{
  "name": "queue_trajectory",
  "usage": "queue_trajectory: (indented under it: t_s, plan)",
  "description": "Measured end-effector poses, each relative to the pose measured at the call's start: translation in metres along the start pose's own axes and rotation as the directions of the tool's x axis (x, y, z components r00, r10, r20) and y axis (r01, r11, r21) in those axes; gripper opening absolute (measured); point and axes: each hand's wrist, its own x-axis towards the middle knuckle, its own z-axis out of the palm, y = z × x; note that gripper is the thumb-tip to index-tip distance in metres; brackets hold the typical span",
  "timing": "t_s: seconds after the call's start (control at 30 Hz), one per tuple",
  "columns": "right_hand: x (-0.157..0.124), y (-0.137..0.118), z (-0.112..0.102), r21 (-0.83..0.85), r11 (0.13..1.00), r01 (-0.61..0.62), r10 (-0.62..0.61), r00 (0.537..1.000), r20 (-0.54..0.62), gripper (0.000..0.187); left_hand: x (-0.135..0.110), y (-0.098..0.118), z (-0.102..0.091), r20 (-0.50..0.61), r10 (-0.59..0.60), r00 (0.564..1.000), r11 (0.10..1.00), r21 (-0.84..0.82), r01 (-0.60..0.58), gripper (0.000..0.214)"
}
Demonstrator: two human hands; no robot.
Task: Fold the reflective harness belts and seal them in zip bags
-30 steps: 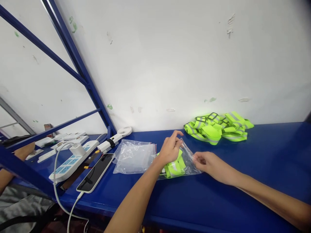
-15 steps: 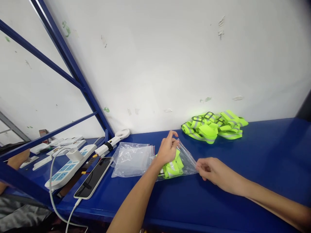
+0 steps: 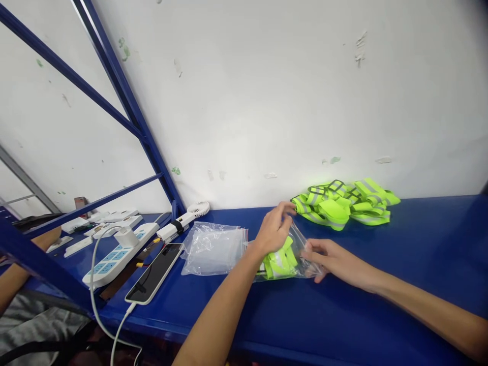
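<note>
A clear plastic bag lies on the blue table, with a folded neon-yellow reflective strap inside it. My left hand rests over the bag's upper part, thumb and fingers closed on its edge. At the bag's right end, my right hand pinches the bunched film. Behind both hands, against the wall, sits a loose heap of neon-yellow reflective straps. A stack of flat clear bags lies left of my left forearm.
Left of the bags are a phone on a charging cable, a power strip and a small white fan. A blue metal frame rises there. Beyond it, another person's arm reaches over the table.
My right hand has moved in toward my left, and the stretched bag end is now slack and crumpled. The whole view has shifted slightly.
</note>
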Motion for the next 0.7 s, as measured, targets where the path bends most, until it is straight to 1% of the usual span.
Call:
queue_trajectory:
  t_s: [0.03, 0.07, 0.13, 0.17, 0.2, 0.23, 0.3, 0.33, 0.37, 0.4, 0.43, 0.47, 0.5, 0.53, 0.57, 0.6, 0.63, 0.67, 0.7]
  plan:
    - [0.004, -0.001, 0.001, 0.029, 1.000, 0.006, -0.005, 1.000, -0.008, 0.033, -0.001, 0.004, -0.003, -0.094, 0.061, 0.994, 0.997, 0.051, -0.056, 0.027]
    - [0.009, -0.002, 0.002, 0.068, 0.997, 0.023, -0.020, 0.999, -0.035, 0.030, -0.003, 0.006, -0.008, -0.185, 0.121, 0.975, 0.989, 0.108, -0.102, 0.025]
    - [0.019, -0.006, 0.004, 0.171, 0.982, 0.084, -0.063, 0.990, -0.126, 0.025, -0.007, 0.000, -0.026, -0.347, 0.205, 0.915, 0.966, 0.225, -0.131, 0.022]
    - [0.025, -0.009, 0.004, 0.230, 0.966, 0.117, -0.076, 0.981, -0.181, 0.022, -0.008, -0.007, -0.039, -0.423, 0.221, 0.879, 0.956, 0.273, -0.109, 0.022]
    - [0.032, -0.014, 0.004, 0.288, 0.947, 0.145, -0.079, 0.970, -0.230, 0.021, -0.010, -0.016, -0.053, -0.524, 0.220, 0.823, 0.949, 0.311, -0.055, 0.022]
    - [0.040, -0.019, 0.004, 0.340, 0.926, 0.167, -0.075, 0.960, -0.268, 0.021, -0.011, -0.028, -0.069, -0.614, 0.198, 0.765, 0.943, 0.333, 0.024, 0.024]
    - [0.062, -0.030, 0.006, 0.407, 0.891, 0.200, -0.076, 0.951, -0.300, 0.020, -0.014, -0.053, -0.097, -0.724, 0.096, 0.683, 0.905, 0.350, 0.243, 0.025]
    - [0.076, -0.034, 0.008, 0.414, 0.882, 0.225, -0.100, 0.948, -0.302, 0.020, -0.016, -0.064, -0.107, -0.759, 0.043, 0.650, 0.871, 0.347, 0.348, 0.026]
    - [0.092, -0.037, 0.011, 0.397, 0.884, 0.246, -0.135, 0.948, -0.289, 0.021, -0.018, -0.074, -0.115, -0.781, 0.027, 0.624, 0.835, 0.361, 0.416, 0.028]
    - [0.109, -0.039, 0.016, 0.353, 0.898, 0.262, -0.167, 0.946, -0.277, 0.023, -0.021, -0.082, -0.120, -0.768, 0.030, 0.640, 0.800, 0.402, 0.445, 0.029]
    - [0.126, -0.039, 0.022, 0.268, 0.928, 0.260, -0.186, 0.944, -0.271, 0.024, -0.023, -0.088, -0.122, -0.719, 0.030, 0.694, 0.764, 0.464, 0.447, 0.029]
    - [0.142, -0.037, 0.028, 0.124, 0.967, 0.222, -0.182, 0.944, -0.275, 0.026, -0.025, -0.092, -0.121, -0.641, 0.014, 0.767, 0.724, 0.536, 0.435, 0.029]
    - [0.156, -0.035, 0.034, -0.061, 0.984, 0.166, -0.176, 0.945, -0.276, 0.029, -0.026, -0.095, -0.118, -0.540, -0.032, 0.841, 0.677, 0.608, 0.415, 0.028]
    - [0.166, -0.032, 0.040, -0.119, 0.982, 0.148, -0.177, 0.943, -0.281, 0.028, -0.027, -0.096, -0.114, -0.432, -0.108, 0.896, 0.625, 0.671, 0.399, 0.027]
    - [0.173, -0.029, 0.044, -0.166, 0.977, 0.133, -0.178, 0.939, -0.293, 0.027, -0.027, -0.097, -0.111, -0.333, -0.198, 0.922, 0.574, 0.723, 0.384, 0.027]
    - [0.175, -0.026, 0.047, -0.213, 0.968, 0.136, -0.197, 0.934, -0.298, 0.028, -0.026, -0.097, -0.107, -0.252, -0.279, 0.927, 0.530, 0.764, 0.367, 0.028]
    - [0.173, -0.024, 0.047, -0.275, 0.948, 0.159, -0.240, 0.926, -0.290, 0.032, -0.026, -0.097, -0.104, -0.191, -0.338, 0.921, 0.497, 0.795, 0.347, 0.028]
    - [0.167, -0.022, 0.046, -0.370, 0.910, 0.188, -0.298, 0.916, -0.267, 0.036, -0.025, -0.097, -0.102, -0.150, -0.372, 0.916, 0.474, 0.818, 0.326, 0.029]
    - [0.158, -0.021, 0.042, -0.505, 0.833, 0.226, -0.374, 0.903, -0.212, 0.039, -0.024, -0.097, -0.100, -0.128, -0.386, 0.914, 0.457, 0.834, 0.309, 0.030]
